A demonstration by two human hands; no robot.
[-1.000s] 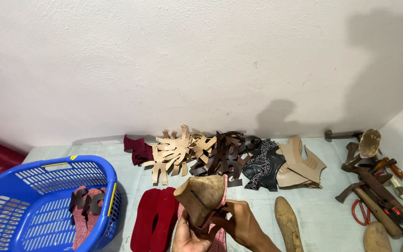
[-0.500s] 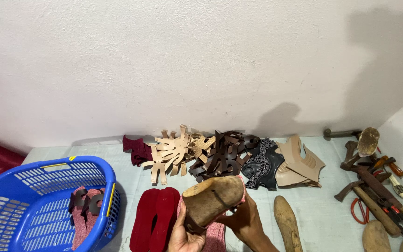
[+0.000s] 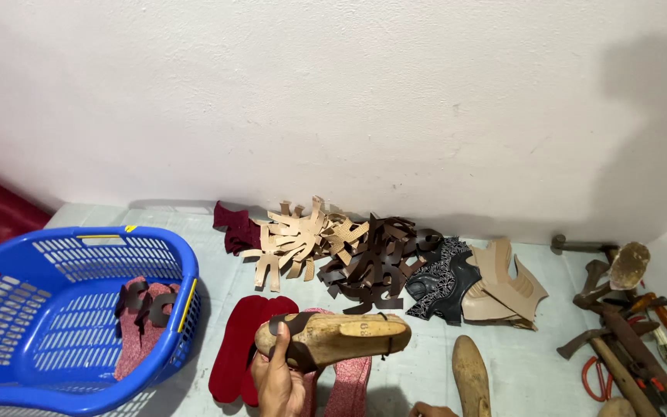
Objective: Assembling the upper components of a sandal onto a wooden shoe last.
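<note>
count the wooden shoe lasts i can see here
3, perhaps more hidden: one held last in the left hand, one lying last right of it, one partial last at the bottom edge.

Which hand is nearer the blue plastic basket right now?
Left. The left hand grips the wooden shoe last just right of the blue plastic basket; the right hand barely shows at the bottom edge, farther away.

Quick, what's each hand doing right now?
Left hand: closed around the wooden shoe last with dark straps.
Right hand: only a sliver shows at the bottom edge; cannot tell.
</note>
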